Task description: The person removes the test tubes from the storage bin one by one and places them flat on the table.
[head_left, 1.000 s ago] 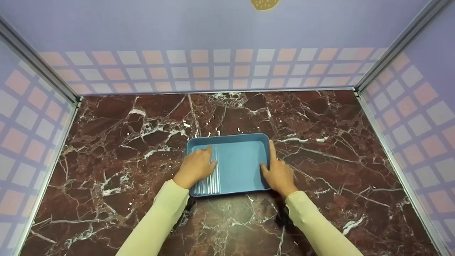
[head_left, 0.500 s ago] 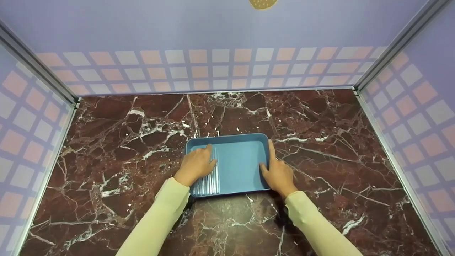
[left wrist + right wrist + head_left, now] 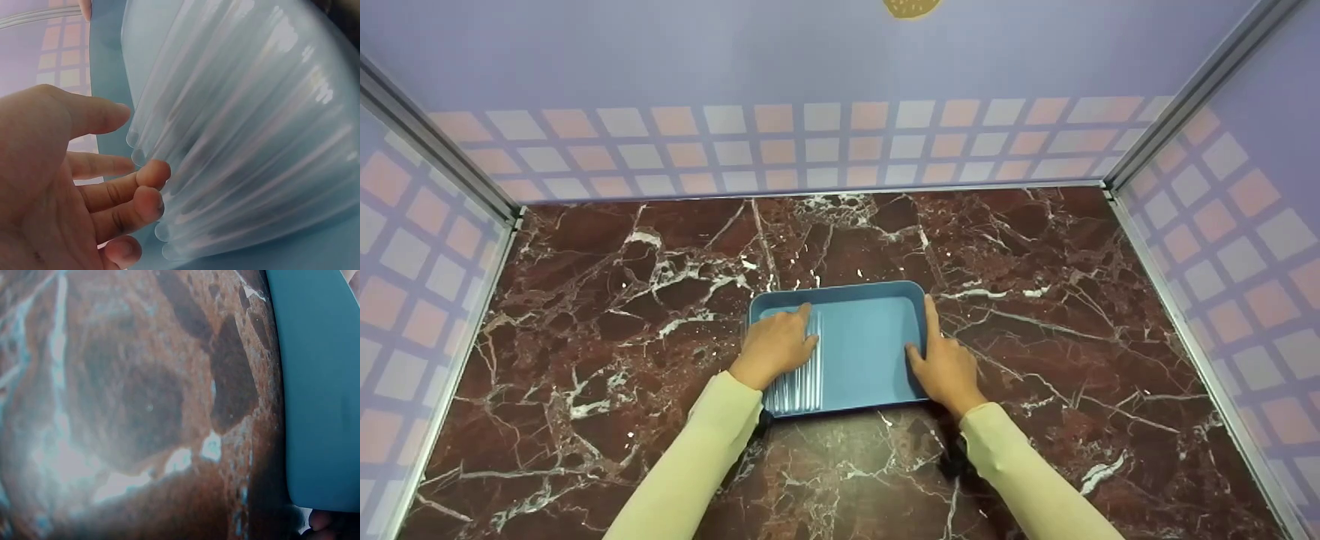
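A blue rectangular tray lies on the dark red marble table, near its middle. A row of clear plastic tubes lies in the tray's left part. My left hand rests on them, thumb pointing right. In the left wrist view its loosely curled fingers touch the tubes' ends above the tray floor. My right hand holds the tray's right rim, thumb inside and index finger along the edge. The right wrist view shows the tray's outer wall and one fingertip.
Walls with a pink and white checker pattern close the table in at the back and on both sides, with metal posts in the corners. Bare marble lies around the tray on all sides.
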`<state>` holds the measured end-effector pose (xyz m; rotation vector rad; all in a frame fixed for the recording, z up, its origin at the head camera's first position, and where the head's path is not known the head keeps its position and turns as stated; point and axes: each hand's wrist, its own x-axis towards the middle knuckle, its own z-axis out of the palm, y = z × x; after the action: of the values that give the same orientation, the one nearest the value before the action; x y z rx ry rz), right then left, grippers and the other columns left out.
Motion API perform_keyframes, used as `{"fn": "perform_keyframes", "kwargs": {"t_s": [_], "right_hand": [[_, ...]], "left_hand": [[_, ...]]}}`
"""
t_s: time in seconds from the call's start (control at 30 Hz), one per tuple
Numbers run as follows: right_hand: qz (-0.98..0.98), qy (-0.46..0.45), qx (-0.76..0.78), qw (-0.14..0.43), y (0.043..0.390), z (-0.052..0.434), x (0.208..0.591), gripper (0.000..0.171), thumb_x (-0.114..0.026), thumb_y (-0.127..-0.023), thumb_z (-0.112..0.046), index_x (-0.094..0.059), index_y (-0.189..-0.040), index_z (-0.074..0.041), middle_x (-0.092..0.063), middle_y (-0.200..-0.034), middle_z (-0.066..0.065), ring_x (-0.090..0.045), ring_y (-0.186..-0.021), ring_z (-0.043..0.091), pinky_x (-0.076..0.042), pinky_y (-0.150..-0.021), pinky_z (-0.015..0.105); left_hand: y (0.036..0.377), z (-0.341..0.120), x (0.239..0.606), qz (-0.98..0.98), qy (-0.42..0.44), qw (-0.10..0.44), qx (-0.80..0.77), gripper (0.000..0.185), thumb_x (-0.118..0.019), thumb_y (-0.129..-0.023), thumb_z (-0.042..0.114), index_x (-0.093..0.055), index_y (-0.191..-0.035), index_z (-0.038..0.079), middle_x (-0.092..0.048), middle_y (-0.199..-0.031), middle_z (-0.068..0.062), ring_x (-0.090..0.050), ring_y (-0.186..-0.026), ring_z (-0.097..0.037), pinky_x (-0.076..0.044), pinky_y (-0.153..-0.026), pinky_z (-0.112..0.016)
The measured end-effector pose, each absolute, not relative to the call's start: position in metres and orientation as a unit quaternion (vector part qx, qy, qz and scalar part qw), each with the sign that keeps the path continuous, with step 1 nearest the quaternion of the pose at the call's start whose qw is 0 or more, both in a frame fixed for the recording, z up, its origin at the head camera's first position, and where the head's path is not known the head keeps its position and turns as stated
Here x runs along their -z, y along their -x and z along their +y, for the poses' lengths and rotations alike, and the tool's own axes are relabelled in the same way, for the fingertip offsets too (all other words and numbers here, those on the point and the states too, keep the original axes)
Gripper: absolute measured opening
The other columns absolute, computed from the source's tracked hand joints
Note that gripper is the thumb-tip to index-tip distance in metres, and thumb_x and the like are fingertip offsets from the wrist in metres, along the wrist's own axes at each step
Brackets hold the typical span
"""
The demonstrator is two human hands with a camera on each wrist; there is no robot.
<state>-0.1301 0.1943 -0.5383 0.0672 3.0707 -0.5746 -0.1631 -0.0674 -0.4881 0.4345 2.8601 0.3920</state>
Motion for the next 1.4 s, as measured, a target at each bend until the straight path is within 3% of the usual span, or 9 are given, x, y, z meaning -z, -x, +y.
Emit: {"fn": "perform_keyframes", "kwargs": {"t_s": [0.33,0.67,0.97,1.2,1.4], "right_hand": [[0.982,-0.020,0.189,0.002,0.129,0.195,0.539,0.081,-0.056,-0.093,-0.040,-0.007,-0.156,-0.028,-0.071,-0.087,0.023,-0.067,-0.075,0.041,-0.048,-0.064,0.054],[0.983,-0.017,0.185,-0.002,0.128,0.195,0.539,0.082,-0.057,-0.093,-0.040,-0.008,-0.157,-0.026,-0.071,-0.084,0.023,-0.067,-0.072,0.040,-0.048,-0.063,0.054],[0.982,-0.014,0.188,-0.001,0.128,0.194,0.538,0.080,-0.056,-0.094,-0.039,-0.009,-0.157,-0.024,-0.070,-0.080,0.021,-0.066,-0.066,0.037,-0.046,-0.058,0.051],[0.981,-0.014,0.191,0.000,0.128,0.195,0.537,0.081,-0.057,-0.093,-0.039,-0.009,-0.157,-0.023,-0.071,-0.081,0.021,-0.067,-0.070,0.038,-0.047,-0.062,0.053],[0.982,-0.015,0.189,0.004,0.128,0.194,0.535,0.082,-0.058,-0.093,-0.039,-0.008,-0.157,-0.024,-0.071,-0.082,0.022,-0.066,-0.069,0.036,-0.047,-0.062,0.053]], "left_hand": [[0.165,-0.068,0.489,0.975,-0.144,0.108,-0.131,0.052,-0.057,-0.094,0.031,-0.049,-0.140,0.007,-0.068,-0.112,-0.021,-0.067,-0.089,-0.040,-0.054,-0.072,-0.053],[0.163,-0.069,0.487,0.977,-0.157,0.061,-0.131,0.039,-0.059,-0.092,0.028,-0.058,-0.122,0.003,-0.069,-0.090,-0.022,-0.066,-0.078,-0.040,-0.053,-0.067,-0.052],[0.162,-0.069,0.484,0.978,-0.159,0.047,-0.125,0.048,-0.059,-0.093,0.028,-0.053,-0.132,0.000,-0.070,-0.088,-0.020,-0.067,-0.071,-0.035,-0.053,-0.062,-0.048],[0.158,-0.070,0.483,0.977,-0.156,0.047,-0.141,0.054,-0.062,-0.091,0.027,-0.048,-0.135,0.000,-0.069,-0.085,-0.019,-0.066,-0.072,-0.035,-0.053,-0.062,-0.049],[0.155,-0.069,0.481,0.976,-0.159,0.025,-0.145,0.051,-0.067,-0.087,0.026,-0.048,-0.126,0.001,-0.066,-0.076,-0.017,-0.064,-0.066,-0.037,-0.050,-0.055,-0.048]]}}
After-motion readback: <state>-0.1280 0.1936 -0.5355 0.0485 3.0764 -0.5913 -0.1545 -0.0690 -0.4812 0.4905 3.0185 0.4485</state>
